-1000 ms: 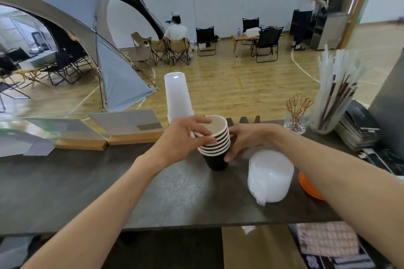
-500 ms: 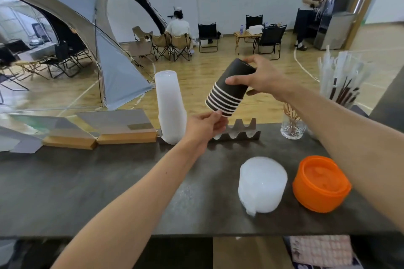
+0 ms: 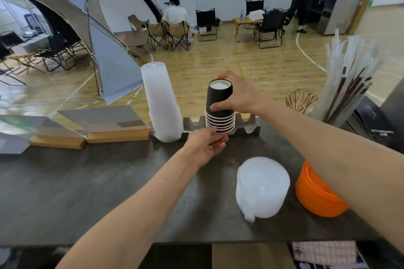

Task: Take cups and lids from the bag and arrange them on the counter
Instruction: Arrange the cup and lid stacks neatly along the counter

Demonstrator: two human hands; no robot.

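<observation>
Head view shows my right hand [image 3: 237, 97] wrapped around an inverted stack of black paper cups with white rims [image 3: 219, 108], thumb on the near side and fingers behind, in the middle of the frame. The stack stands upside down, and its lowest rim is at, or just above, the far edge of the dark tabletop [image 3: 91, 190]; I cannot tell whether it already rests there. My left hand [image 3: 206, 145] sits palm-up and loosely open under the stack's near rim, fingertips touching it, holding nothing of its own.

Left of the cups, a tall inverted stack of translucent plastic cups [image 3: 161, 102] already stands upright at the back edge. Nearer to me, lower right of centre, a stack of clear plastic lids [image 3: 261, 190] lies on the tabletop, and just beside it on the right is an orange stack of lids [image 3: 317, 196], partly covered by my right forearm.

I judge the task well along: two lid stacks and one cup stack are placed, and the black cups are being set down. No bag is in view, so I cannot say what remains inside it.
</observation>
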